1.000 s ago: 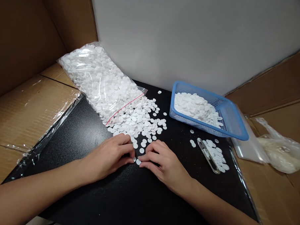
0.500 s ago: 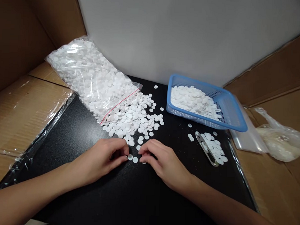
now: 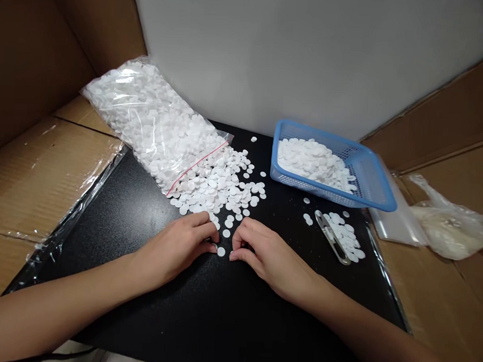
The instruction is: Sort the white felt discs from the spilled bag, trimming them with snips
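Small white round discs lie in a loose heap (image 3: 209, 187) on a black tabletop (image 3: 219, 319), spilling from the mouth of a clear zip bag (image 3: 156, 118). At the heap's near edge, my left hand (image 3: 182, 245) is closed in a pinch, with the edge of a white disc showing at its fingertips. Facing it, my right hand (image 3: 266, 254) also pinches, and a sliver of a white disc shows at its thumb tip. One single disc (image 3: 221, 251) lies flat in the gap between both hands.
At the back right stands a blue basket (image 3: 333, 193) partly filled with white discs. Nearer me, an oblong metal tool (image 3: 332, 238) rests against a smaller disc pile (image 3: 349, 239). A knotted clear bag (image 3: 451, 227) sits on cardboard at right. A grey wall (image 3: 263, 59) closes the back.
Both hands have shifted slightly right in view, along with a small camera move. Fewer discs show between the fingertips: one lies there instead of two.
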